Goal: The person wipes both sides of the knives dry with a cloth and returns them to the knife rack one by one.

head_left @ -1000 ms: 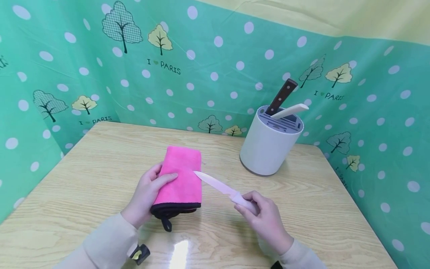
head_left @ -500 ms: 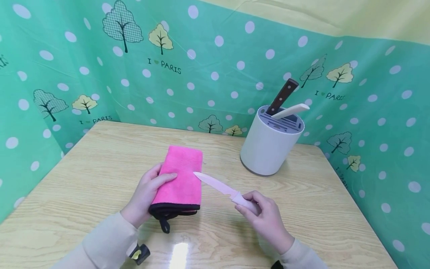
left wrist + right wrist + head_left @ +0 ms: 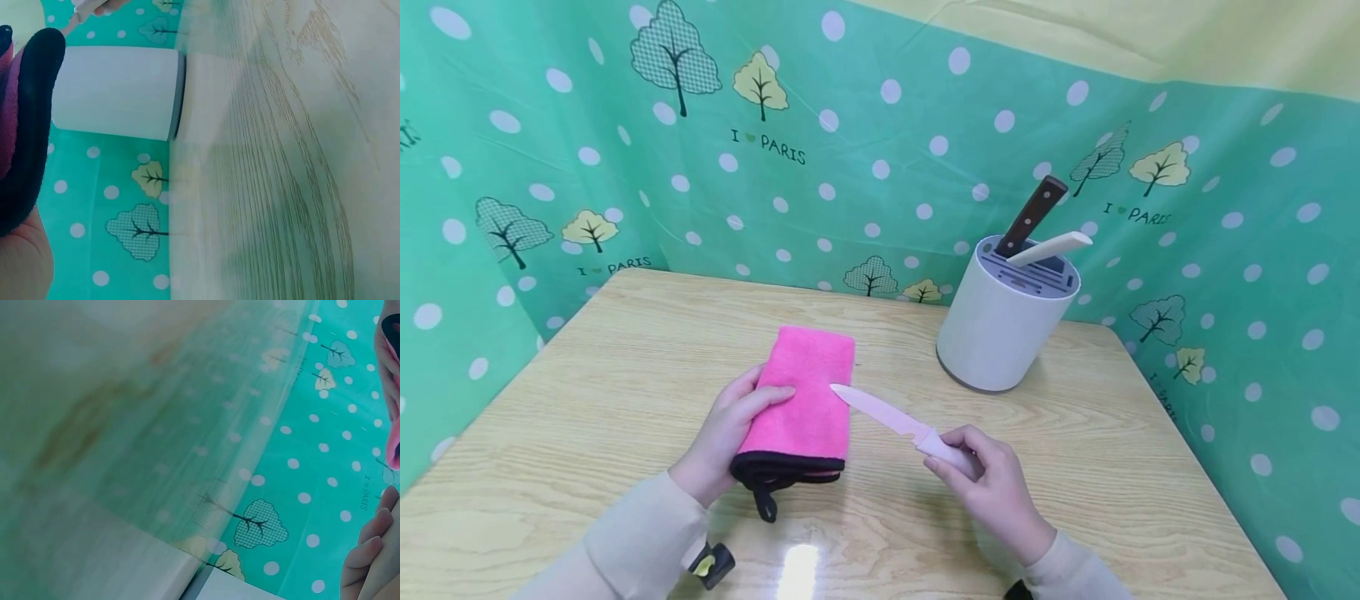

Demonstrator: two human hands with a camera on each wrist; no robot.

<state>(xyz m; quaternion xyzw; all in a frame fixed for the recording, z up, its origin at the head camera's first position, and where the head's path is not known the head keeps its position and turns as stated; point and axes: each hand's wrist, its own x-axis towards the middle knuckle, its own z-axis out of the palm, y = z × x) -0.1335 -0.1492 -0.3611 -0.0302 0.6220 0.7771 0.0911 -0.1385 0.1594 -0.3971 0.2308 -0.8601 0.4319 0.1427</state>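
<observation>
A folded pink cloth (image 3: 808, 367) with black edging and a small black loop is gripped by my left hand (image 3: 730, 433), the thumb lying across its top face. In the left wrist view only the cloth's dark edge (image 3: 34, 119) shows at the left, with part of the hand below it. My right hand (image 3: 992, 483) holds a white-handled knife (image 3: 880, 408) by its handle. The pale blade points left, and its tip overlaps the cloth's right side; whether it touches cannot be told. Curled fingers (image 3: 365, 556) appear at the right wrist view's edge.
A white round knife block (image 3: 1000, 333) stands at the back right of the wooden table (image 3: 625, 367). A brown-handled knife (image 3: 1033, 212) and a white handle (image 3: 1048, 248) stick out of its top. Green dotted curtain (image 3: 820, 175) hangs behind and along both sides.
The pink cloth has tilted slightly, its top edge shifting right and its lower edge a little left and down. Both hands keep their holds, and the knife stays nearly still.
</observation>
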